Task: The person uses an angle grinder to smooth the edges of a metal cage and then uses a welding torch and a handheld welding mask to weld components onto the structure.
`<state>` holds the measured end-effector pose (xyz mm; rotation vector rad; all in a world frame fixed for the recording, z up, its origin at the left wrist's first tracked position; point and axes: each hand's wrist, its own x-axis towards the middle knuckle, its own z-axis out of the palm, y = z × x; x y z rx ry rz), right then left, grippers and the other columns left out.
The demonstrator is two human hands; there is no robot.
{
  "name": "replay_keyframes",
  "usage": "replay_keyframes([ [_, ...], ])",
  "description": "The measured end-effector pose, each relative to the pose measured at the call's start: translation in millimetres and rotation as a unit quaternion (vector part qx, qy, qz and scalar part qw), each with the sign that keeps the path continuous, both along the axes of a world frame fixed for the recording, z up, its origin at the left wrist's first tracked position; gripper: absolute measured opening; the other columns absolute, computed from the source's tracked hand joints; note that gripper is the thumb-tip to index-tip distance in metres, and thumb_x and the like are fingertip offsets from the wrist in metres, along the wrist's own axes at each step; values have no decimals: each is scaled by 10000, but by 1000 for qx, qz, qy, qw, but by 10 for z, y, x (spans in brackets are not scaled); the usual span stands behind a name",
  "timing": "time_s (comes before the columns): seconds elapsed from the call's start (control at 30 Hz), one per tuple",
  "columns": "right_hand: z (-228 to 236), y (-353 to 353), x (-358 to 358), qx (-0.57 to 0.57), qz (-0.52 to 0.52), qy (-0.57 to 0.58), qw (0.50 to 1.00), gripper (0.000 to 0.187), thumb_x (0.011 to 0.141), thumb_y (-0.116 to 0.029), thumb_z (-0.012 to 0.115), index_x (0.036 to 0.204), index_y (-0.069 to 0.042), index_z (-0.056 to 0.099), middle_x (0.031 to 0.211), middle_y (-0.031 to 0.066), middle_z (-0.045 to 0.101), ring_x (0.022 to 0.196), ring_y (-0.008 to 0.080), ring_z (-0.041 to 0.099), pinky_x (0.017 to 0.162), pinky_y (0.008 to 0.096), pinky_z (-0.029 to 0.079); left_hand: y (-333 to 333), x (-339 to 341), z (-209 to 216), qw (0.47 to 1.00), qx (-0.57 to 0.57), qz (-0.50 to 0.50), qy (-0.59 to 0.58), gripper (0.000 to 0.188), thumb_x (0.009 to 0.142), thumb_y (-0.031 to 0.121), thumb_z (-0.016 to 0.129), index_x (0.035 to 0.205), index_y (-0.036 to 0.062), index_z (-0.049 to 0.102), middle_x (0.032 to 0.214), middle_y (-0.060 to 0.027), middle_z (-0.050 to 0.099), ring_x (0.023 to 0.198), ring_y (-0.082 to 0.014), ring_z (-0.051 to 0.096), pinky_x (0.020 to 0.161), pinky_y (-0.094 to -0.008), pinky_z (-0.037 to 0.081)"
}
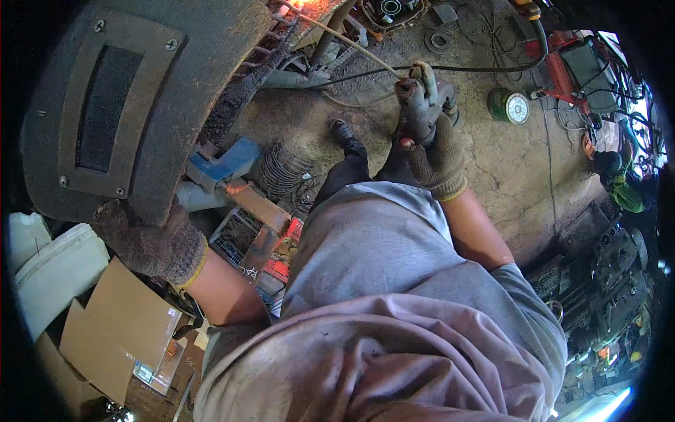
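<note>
My left hand (158, 243), in a dirty knit glove, grips the lower edge of a dark welding hand shield (151, 105) with a narrow black window. The shield stands up at the upper left and hides part of the bench behind it. In my right hand (443, 158), also gloved, is a worn grey electrode holder (418, 116). A thin welding rod (351, 43) is clamped in the holder and slants up and left. Near its far end, a spot on the metal workpiece (301, 5) glows orange at the top edge.
A dark cable (492, 69) crosses the floor to the right. There stand a green round can (508, 107) and a red-framed machine (562, 74). Another person (619, 176) is at the far right, above piled metal parts (598, 281). A wire coil (281, 169) and cardboard (119, 316) lie at left.
</note>
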<state>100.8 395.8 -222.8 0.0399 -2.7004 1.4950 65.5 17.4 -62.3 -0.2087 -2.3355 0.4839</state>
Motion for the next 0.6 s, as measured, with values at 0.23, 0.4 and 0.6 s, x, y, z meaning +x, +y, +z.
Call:
replay_keyframes([
  [0.23, -37, 16, 16, -34, 9, -49, 998, 513, 792, -338, 705, 1120, 22, 541, 950, 191, 629, 848, 375, 614, 746, 418, 474, -107, 29, 12, 998, -66, 21, 1, 552, 844, 444, 676, 1169, 12, 560, 1133, -198, 626, 1066, -324, 620, 905, -410, 519],
  [0.4, -14, 36, 11, -12, 9, -26, 1000, 492, 795, -311, 693, 1122, 23, 541, 988, 198, 630, 891, 374, 618, 781, 418, 475, 18, -18, -70, 997, 48, 62, -4, 489, 886, 409, 628, 1167, 16, 556, 1130, -208, 622, 1038, -328, 625, 895, -433, 519],
  [0.6, -75, 48, 31, -20, -1, -17, 1000, 533, 776, -330, 746, 1171, -34, 547, 943, 231, 632, 868, 434, 627, 724, 454, 500, 82, -21, 43, 998, 57, 7, -25, 541, 866, 393, 662, 1235, 23, 524, 1188, -204, 597, 1090, -295, 599, 952, -436, 488],
])
